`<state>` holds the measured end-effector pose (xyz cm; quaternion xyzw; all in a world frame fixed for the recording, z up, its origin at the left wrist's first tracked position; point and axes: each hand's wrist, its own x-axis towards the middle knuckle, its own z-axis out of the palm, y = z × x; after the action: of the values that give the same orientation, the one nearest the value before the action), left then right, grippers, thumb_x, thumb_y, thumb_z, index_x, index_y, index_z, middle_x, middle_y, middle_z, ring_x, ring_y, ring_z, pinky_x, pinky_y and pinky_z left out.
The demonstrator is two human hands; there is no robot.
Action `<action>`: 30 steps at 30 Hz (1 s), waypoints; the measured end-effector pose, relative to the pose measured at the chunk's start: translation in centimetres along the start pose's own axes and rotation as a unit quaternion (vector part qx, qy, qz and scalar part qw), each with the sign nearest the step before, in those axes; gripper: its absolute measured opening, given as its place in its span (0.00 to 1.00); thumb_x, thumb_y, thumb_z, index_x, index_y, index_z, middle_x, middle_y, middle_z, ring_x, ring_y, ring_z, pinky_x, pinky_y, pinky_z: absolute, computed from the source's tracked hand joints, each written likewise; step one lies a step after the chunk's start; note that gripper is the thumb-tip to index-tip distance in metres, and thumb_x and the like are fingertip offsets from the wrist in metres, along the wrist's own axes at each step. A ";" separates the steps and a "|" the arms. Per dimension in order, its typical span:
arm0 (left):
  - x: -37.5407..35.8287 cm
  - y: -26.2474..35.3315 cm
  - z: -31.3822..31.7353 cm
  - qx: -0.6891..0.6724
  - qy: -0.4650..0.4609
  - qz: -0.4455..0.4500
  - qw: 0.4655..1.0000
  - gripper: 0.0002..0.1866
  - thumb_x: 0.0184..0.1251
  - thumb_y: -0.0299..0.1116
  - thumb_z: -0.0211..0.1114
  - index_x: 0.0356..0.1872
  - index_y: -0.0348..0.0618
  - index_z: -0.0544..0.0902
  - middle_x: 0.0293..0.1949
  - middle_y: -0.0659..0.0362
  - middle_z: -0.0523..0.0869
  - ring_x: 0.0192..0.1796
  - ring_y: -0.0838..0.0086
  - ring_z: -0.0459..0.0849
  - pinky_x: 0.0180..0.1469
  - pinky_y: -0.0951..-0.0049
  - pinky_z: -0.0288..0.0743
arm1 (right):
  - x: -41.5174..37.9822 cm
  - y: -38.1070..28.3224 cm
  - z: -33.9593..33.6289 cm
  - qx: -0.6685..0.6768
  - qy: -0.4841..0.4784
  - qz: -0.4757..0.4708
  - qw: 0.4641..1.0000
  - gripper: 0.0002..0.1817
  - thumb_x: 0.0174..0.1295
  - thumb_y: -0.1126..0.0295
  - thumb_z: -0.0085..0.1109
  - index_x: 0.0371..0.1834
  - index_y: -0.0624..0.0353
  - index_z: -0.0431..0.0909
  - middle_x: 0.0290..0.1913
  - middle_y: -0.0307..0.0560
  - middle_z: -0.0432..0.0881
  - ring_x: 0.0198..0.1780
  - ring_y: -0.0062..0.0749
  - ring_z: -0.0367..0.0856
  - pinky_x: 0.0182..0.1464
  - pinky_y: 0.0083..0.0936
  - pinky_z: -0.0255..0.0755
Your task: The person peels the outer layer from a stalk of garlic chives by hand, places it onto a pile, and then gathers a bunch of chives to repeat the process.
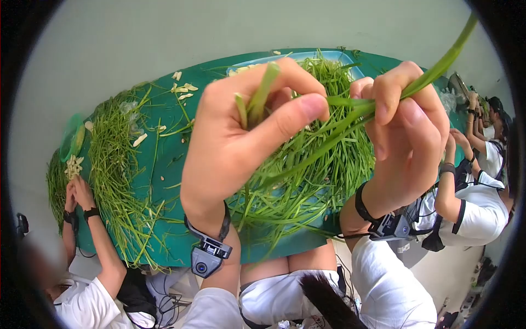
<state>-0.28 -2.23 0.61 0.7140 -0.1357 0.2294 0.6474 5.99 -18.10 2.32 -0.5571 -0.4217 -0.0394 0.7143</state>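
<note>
Long green stalks [345,123] stretch between my two hands, held up above the table. My left hand [246,131] is curled round their thick cut ends, with thumb and forefinger pressed together. The fingers of my right hand [408,109] pinch the stalks farther along, and one long leaf rises past them to the upper right. Beneath my hands lies a large loose heap of green stalks [307,181], partly hidden by my left hand.
The green table [175,230] bears another long heap of stalks [115,164] and scattered pale pieces [185,89]. A blue tray [353,68] stands behind. At left, a person's hands [79,192] are near white pieces. More people sit at right. Cables hang below.
</note>
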 end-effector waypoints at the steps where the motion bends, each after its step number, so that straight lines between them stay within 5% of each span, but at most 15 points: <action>1: -0.1 0.1 -0.1 0.011 0.007 0.004 1.000 0.07 0.63 0.33 0.59 0.32 0.39 0.79 0.26 0.66 0.81 0.19 0.90 0.62 0.21 0.86 0.51 | 0.0 0.0 -0.1 0.002 -0.009 0.002 1.000 0.13 0.59 0.66 0.39 0.27 0.66 0.68 0.18 0.37 0.65 0.13 0.14 0.58 0.48 0.27 0.64; 14: 0.3 0.6 -1.5 0.096 0.071 0.007 0.993 0.10 0.62 0.38 0.60 0.30 0.41 0.80 0.21 0.66 0.79 0.18 0.89 0.61 0.21 0.85 0.50 | 0.5 1.2 -0.3 -0.015 -0.040 0.014 0.999 0.16 0.61 0.68 0.41 0.32 0.74 0.70 0.29 0.45 0.69 0.15 0.15 0.59 0.49 0.28 0.67; 17: 0.2 -0.1 -3.6 0.141 0.238 0.036 0.960 0.07 0.65 0.33 0.60 0.31 0.42 0.81 0.17 0.71 0.71 0.19 0.92 0.59 0.20 0.85 0.47 | 0.7 1.7 -2.0 0.001 0.074 -0.029 0.997 0.14 0.61 0.66 0.41 0.29 0.69 0.69 0.28 0.42 0.66 0.17 0.16 0.59 0.51 0.33 0.66; 20: -1.0 -0.5 -7.8 0.109 0.347 0.018 0.931 0.08 0.64 0.34 0.60 0.35 0.40 0.82 0.17 0.73 0.67 0.19 0.92 0.58 0.20 0.84 0.46 | 1.1 1.2 -4.3 0.049 0.086 -0.082 0.992 0.11 0.60 0.67 0.42 0.29 0.65 0.67 0.21 0.39 0.60 0.20 0.18 0.58 0.55 0.35 0.58; 24: -2.0 -1.5 -10.4 0.150 0.376 -0.027 0.914 0.11 0.63 0.35 0.62 0.38 0.37 0.81 0.17 0.73 0.65 0.19 0.91 0.57 0.20 0.85 0.46 | 1.1 1.2 -4.7 0.109 0.061 -0.079 0.989 0.08 0.60 0.68 0.42 0.29 0.62 0.67 0.16 0.33 0.57 0.21 0.16 0.56 0.48 0.31 0.57; 26: -1.8 -2.7 -10.8 0.272 0.406 -0.107 0.866 0.12 0.61 0.35 0.64 0.39 0.36 0.81 0.18 0.74 0.65 0.20 0.90 0.57 0.22 0.85 0.47 | 1.1 1.2 -3.7 0.084 0.057 -0.067 0.993 0.08 0.60 0.68 0.41 0.29 0.62 0.67 0.15 0.33 0.57 0.20 0.16 0.55 0.48 0.30 0.57; 30: -0.7 -2.5 -8.8 0.295 0.347 -0.113 0.883 0.12 0.59 0.35 0.66 0.37 0.37 0.81 0.18 0.74 0.66 0.21 0.89 0.58 0.24 0.83 0.49 | 0.5 0.4 -2.0 0.013 0.042 0.000 0.999 0.10 0.60 0.68 0.40 0.29 0.63 0.68 0.16 0.34 0.61 0.16 0.14 0.54 0.47 0.27 0.58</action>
<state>-1.02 6.74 -1.41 0.7568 0.2533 0.4174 0.4344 7.65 -19.40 2.26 -0.5458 -0.3920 -0.0568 0.7384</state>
